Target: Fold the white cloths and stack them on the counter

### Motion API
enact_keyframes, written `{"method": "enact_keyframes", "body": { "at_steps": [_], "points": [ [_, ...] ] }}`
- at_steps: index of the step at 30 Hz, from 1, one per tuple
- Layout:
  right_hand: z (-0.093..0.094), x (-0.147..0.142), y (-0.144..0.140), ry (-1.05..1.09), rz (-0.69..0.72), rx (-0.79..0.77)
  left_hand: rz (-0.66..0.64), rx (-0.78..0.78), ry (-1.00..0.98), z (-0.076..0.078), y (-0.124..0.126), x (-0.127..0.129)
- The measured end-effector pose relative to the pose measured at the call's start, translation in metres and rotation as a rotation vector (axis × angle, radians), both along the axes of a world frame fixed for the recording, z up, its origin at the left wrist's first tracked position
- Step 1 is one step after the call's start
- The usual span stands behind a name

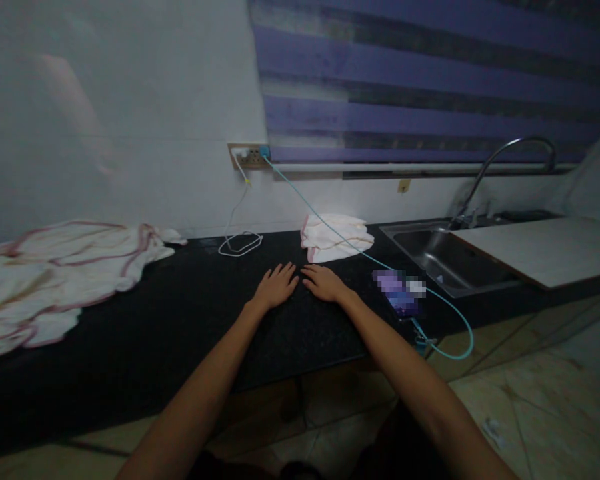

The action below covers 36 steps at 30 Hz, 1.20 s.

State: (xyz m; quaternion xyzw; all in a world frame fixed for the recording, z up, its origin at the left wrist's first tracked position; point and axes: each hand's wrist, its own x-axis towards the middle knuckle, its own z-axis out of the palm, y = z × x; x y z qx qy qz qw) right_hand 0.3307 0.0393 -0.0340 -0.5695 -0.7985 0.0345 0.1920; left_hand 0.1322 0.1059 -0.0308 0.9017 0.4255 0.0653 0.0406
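On the black counter (pixel 200 327), left hand (pixel 275 288) and right hand (pixel 324 284) lie flat, fingers spread, gripping nothing. Folded cloth (pixel 330 248) sits just beyond; teal cable (pixel 301 195) passes over it. Yanking cloth could snag cable, drag phone (pixel 399 297) off edge.

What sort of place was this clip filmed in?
Most likely a home kitchen: a stainless-steel sink with a curved gooseneck faucet is set into a long black countertop, and white cloths with reddish edging lie on it.
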Motion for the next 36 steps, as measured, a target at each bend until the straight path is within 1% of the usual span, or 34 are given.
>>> {"method": "enact_keyframes", "body": {
  "at_steps": [5, 10, 16, 20, 23, 26, 29, 32, 36],
  "points": [
    [-0.001, 0.000, 0.000, 0.013, -0.007, -0.008, -0.011, 0.021, -0.024, -0.001, 0.000, -0.001],
    [0.001, 0.000, -0.002, 0.006, -0.011, -0.018, -0.031, 0.075, -0.065, 0.001, -0.003, -0.001],
    [0.003, -0.001, -0.004, -0.001, 0.000, -0.001, -0.090, 0.134, -0.104, 0.012, -0.008, -0.005],
    [0.002, 0.000, -0.004, 0.010, 0.008, -0.006, -0.119, 0.134, -0.105, 0.020, -0.002, -0.021],
    [0.002, 0.001, -0.005, 0.019, 0.003, -0.011, -0.073, 0.140, -0.106, 0.022, 0.008, -0.046],
    [0.002, 0.002, -0.007, 0.019, 0.009, -0.015, 0.054, 0.162, -0.107, 0.023, 0.022, -0.083],
    [0.000, 0.002, -0.007, 0.001, 0.015, -0.007, 0.243, 0.186, -0.110, 0.024, 0.039, -0.130],
    [-0.004, 0.002, -0.006, -0.017, 0.009, 0.000, 0.460, 0.200, -0.129, 0.026, 0.055, -0.182],
    [-0.010, 0.002, -0.005, -0.024, -0.002, 0.011, 0.716, 0.211, -0.190, 0.030, 0.070, -0.246]
  ]
}}
